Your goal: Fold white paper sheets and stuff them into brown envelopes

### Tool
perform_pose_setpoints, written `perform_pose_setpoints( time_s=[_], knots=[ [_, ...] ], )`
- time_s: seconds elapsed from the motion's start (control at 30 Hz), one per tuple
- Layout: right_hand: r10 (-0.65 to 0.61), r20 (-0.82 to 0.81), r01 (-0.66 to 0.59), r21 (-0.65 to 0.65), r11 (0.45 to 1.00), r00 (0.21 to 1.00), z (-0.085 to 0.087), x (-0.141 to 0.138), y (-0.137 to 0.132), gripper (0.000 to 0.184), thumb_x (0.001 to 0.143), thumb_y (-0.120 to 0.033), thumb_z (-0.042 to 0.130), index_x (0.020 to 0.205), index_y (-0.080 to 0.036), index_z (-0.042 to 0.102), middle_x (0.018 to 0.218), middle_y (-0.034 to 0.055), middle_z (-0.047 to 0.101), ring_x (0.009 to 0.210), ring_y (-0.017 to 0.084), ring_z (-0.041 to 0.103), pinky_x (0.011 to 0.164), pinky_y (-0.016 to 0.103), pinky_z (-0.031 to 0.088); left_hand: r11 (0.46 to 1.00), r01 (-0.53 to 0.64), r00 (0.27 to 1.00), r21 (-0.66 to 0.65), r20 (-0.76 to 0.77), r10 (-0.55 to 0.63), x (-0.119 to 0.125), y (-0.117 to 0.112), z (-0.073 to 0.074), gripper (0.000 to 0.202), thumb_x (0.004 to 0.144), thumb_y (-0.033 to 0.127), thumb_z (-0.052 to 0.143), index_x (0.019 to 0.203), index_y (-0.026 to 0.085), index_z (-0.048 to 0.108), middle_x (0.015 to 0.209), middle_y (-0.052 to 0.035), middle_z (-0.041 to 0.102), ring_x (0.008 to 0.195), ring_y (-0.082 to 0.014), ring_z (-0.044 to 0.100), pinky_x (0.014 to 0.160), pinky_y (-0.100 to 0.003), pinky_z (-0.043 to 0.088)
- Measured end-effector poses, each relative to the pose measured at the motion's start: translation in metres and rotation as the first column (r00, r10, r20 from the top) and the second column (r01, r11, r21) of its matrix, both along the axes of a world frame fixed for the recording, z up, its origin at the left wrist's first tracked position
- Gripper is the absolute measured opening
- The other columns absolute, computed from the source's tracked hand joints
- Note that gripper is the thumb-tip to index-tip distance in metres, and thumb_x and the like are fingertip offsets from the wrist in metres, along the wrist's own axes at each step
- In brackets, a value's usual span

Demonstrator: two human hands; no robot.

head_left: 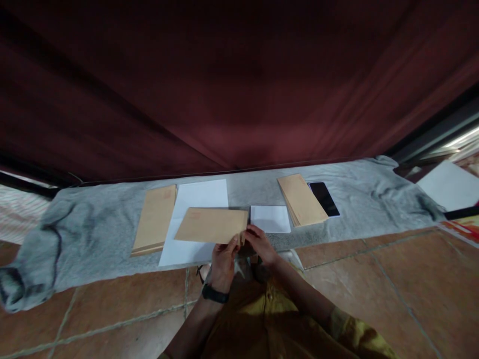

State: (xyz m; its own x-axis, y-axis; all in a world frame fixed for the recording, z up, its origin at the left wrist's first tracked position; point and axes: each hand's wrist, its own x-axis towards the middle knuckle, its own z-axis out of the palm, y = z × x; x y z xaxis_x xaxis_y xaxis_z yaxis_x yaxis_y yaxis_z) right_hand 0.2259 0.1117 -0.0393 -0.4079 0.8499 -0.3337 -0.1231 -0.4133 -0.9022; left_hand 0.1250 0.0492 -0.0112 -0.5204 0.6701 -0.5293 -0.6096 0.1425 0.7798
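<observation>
A brown envelope [211, 225] is held flat and level above a large white sheet [198, 199]. My left hand [223, 262] pinches its near right corner, thumb on top. At the envelope's right end my right hand [261, 244] has its fingers curled on the edge. A black watch sits on my left wrist. Both hands hover over the near edge of the grey cloth [93, 224] spread on the floor.
A stack of brown envelopes [155, 218] lies left of the white sheet. A small white folded paper [270, 218], another brown envelope stack [301, 199] and a black phone [324, 198] lie to the right. A dark red curtain [239, 85] hangs behind. Tiled floor [374, 279] surrounds the cloth.
</observation>
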Motion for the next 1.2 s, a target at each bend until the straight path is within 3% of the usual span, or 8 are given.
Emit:
perform_pose_setpoints(
  time_s=[0.13, 0.27, 0.33, 0.4, 0.5, 0.57, 0.9, 1.2],
  knots=[
    [0.007, 0.079, -0.011, 0.051, 0.999, 0.997, -0.007, 0.001, 0.005, 0.025, 0.073, -0.042, 0.064, 0.086, -0.021, 0.067, 0.076, -0.0002, 0.067, 0.069, 0.016, 0.061, 0.065, 0.027, 0.049, 0.974, 0.225, 0.974, -0.035, -0.007, -0.225, -0.001, -0.016, 0.006, 0.037, 0.059, 0.044, 0.085, 0.082, 0.020, 0.070, 0.082, -0.0024, 0.074, 0.073, -0.0155, 0.067, 0.067, -0.027, 0.052],
    [0.019, 0.133, -0.029, 0.075, 0.997, 0.991, -0.007, 0.001, 0.008, 0.019, 0.073, -0.036, 0.058, 0.081, -0.021, 0.065, 0.070, -0.0017, 0.062, 0.062, 0.014, 0.055, 0.057, 0.023, 0.044, 0.860, 0.495, 0.851, -0.120, -0.134, -0.508, -0.010, -0.043, 0.014, 0.029, 0.069, 0.044, 0.080, 0.079, 0.018, 0.070, 0.071, -0.0025, 0.069, 0.063, -0.0167, 0.064, 0.060, -0.029, 0.051],
    [0.019, 0.139, -0.031, 0.088, 0.996, 0.990, -0.004, 0.001, 0.009, 0.017, 0.071, -0.036, 0.057, 0.078, -0.021, 0.063, 0.068, -0.0025, 0.060, 0.061, 0.013, 0.053, 0.055, 0.022, 0.043, 0.821, 0.521, 0.622, -0.232, -0.556, -0.551, -0.022, -0.047, 0.018, 0.026, 0.077, 0.043, 0.074, 0.090, 0.021, 0.070, 0.084, -0.0038, 0.072, 0.078, -0.0201, 0.068, 0.072, -0.033, 0.055],
    [0.031, 0.116, -0.040, 0.077, 0.996, 0.993, 0.000, 0.000, 0.010, 0.017, 0.071, -0.036, 0.057, 0.077, -0.021, 0.061, 0.066, -0.0030, 0.057, 0.061, 0.013, 0.053, 0.054, 0.021, 0.043, 0.838, 0.458, 0.246, -0.297, -0.864, -0.440, -0.037, -0.042, 0.021, 0.045, 0.080, 0.041, 0.072, 0.121, 0.025, 0.064, 0.126, -0.0100, 0.067, 0.118, -0.0277, 0.062, 0.099, -0.043, 0.050],
    [0.042, 0.070, -0.044, 0.034, 0.998, 0.997, 0.006, 0.000, 0.013, 0.021, 0.071, -0.040, 0.057, 0.079, -0.022, 0.060, 0.067, -0.0026, 0.058, 0.062, 0.014, 0.054, 0.052, 0.022, 0.046, 0.771, 0.439, -0.242, -0.460, -0.888, -0.392, -0.063, -0.020, 0.024, 0.091, 0.075, 0.042, 0.076, 0.154, 0.024, 0.033, 0.165, -0.0174, 0.023, 0.152, -0.0377, 0.022, 0.119, -0.059, 0.025],
    [0.044, 0.071, -0.046, 0.029, 0.999, 0.997, 0.009, 0.001, 0.014, 0.023, 0.071, -0.042, 0.058, 0.080, -0.022, 0.060, 0.069, -0.0022, 0.058, 0.062, 0.015, 0.055, 0.051, 0.023, 0.049, 0.725, 0.387, -0.399, -0.570, -0.812, -0.426, -0.078, -0.004, 0.023, 0.106, 0.072, 0.042, 0.079, 0.158, 0.023, 0.021, 0.168, -0.0197, 0.010, 0.153, -0.0397, 0.013, 0.121, -0.062, 0.016],
    [0.088, 0.397, -0.186, 0.214, 0.959, 0.914, 0.000, 0.010, 0.008, 0.006, 0.082, -0.028, 0.058, 0.081, -0.023, 0.062, 0.070, -0.0013, 0.057, 0.060, 0.014, 0.057, 0.047, 0.021, 0.045, 0.458, 0.457, -0.536, -0.762, -0.647, -0.542, -0.101, 0.024, -0.008, 0.127, 0.057, 0.058, 0.080, 0.159, 0.022, 0.014, 0.167, -0.0226, 0.011, 0.153, -0.0404, 0.012, 0.120, -0.065, 0.008],
    [0.030, 0.545, -0.221, 0.289, 0.931, 0.838, 0.000, 0.008, 0.004, 0.032, 0.085, -0.020, 0.053, 0.117, -0.025, 0.055, 0.077, -0.0008, 0.064, 0.058, 0.017, 0.060, 0.055, 0.025, 0.043, 0.524, 0.420, -0.560, -0.741, -0.666, -0.493, -0.094, 0.022, -0.002, 0.126, 0.054, 0.052, 0.083, 0.158, 0.023, 0.019, 0.160, -0.0220, 0.030, 0.150, -0.0397, 0.025, 0.121, -0.065, 0.002]
  ],
)
